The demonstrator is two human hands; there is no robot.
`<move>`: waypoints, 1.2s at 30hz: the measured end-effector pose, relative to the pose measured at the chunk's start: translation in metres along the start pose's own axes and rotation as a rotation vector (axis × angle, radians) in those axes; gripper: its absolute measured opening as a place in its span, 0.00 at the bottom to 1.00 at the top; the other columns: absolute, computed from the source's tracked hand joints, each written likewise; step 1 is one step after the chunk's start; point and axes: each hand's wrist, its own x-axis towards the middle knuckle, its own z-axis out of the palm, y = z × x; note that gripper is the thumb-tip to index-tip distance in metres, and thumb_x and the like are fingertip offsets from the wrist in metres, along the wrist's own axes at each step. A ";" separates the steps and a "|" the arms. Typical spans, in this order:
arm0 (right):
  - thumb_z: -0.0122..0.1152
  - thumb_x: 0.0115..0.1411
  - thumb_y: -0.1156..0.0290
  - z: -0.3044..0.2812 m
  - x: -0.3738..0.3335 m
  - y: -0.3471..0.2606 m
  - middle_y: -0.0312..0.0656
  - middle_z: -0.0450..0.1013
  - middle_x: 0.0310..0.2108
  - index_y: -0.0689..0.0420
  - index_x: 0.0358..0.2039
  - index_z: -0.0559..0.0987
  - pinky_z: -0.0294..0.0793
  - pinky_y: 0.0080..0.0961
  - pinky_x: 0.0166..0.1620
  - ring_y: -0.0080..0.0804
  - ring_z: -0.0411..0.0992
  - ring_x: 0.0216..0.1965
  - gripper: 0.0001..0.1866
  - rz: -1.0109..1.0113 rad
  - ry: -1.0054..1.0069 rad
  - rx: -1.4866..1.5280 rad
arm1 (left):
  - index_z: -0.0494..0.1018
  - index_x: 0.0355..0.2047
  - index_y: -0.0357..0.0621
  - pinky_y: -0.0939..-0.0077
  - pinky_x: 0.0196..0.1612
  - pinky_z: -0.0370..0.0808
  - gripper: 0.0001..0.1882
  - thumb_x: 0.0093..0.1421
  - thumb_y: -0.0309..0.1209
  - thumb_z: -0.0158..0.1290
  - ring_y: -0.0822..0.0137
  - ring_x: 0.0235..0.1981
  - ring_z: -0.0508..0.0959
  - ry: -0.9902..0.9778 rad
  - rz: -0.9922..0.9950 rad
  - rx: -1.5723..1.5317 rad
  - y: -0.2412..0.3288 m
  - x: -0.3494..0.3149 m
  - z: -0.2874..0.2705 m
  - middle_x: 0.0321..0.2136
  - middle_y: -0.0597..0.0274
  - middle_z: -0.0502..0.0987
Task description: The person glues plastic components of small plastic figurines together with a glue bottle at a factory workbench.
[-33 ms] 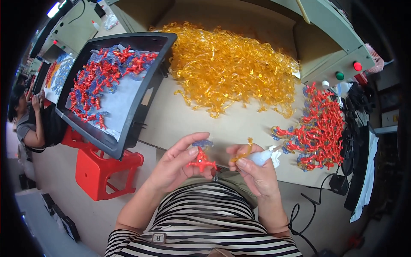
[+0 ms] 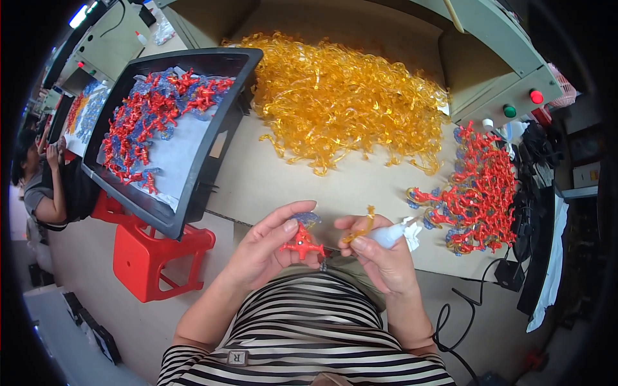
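My left hand (image 2: 275, 243) is closed around a small red plastic figure (image 2: 301, 243) with stubby limbs and a translucent blue part (image 2: 307, 219) at its top. To its right, my right hand (image 2: 385, 255) pinches a curved translucent amber piece (image 2: 365, 228) between thumb and fingers. That same hand also holds a whitish squeeze bottle (image 2: 388, 236), its thin nozzle pointing up to the right. A small gap separates the amber piece from the red figure. Both hands are in front of my striped shirt, at the table's near edge.
A large heap of amber pieces (image 2: 341, 96) covers the table's far middle. Red figures with blue and amber parts (image 2: 479, 193) lie at right. A black tray (image 2: 212, 151) of red-and-blue pieces stands left, near a red stool (image 2: 145, 257). Another person (image 2: 48, 183) sits far left.
My right hand has shifted slightly left with the amber piece and bottle, closer to the red figure. My left hand keeps its hold on the figure.
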 end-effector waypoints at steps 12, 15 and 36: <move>0.53 0.57 0.76 -0.005 0.000 0.012 0.47 0.72 0.38 0.59 0.38 0.70 0.73 0.25 0.42 0.30 0.72 0.38 0.08 0.098 0.006 0.150 | 0.50 0.60 0.42 0.75 0.44 0.71 0.26 0.61 0.21 0.37 0.69 0.39 0.74 -0.089 0.042 0.487 -0.028 -0.002 -0.004 0.46 0.57 0.68; 0.52 0.57 0.76 -0.004 0.000 0.014 0.46 0.72 0.38 0.59 0.38 0.70 0.73 0.26 0.42 0.31 0.72 0.38 0.08 0.150 0.040 0.194 | 0.52 0.60 0.43 0.78 0.45 0.69 0.28 0.58 0.18 0.39 0.69 0.41 0.73 -0.096 0.282 0.928 -0.035 -0.003 -0.001 0.49 0.54 0.67; 0.60 0.51 0.79 0.006 -0.008 0.000 0.37 0.74 0.32 0.61 0.34 0.76 0.70 0.14 0.36 0.19 0.70 0.33 0.08 -0.209 0.241 -0.783 | 0.65 0.48 0.35 0.81 0.40 0.71 0.16 0.62 0.29 0.44 0.75 0.35 0.74 0.016 0.100 0.615 -0.025 -0.003 0.003 0.33 0.63 0.73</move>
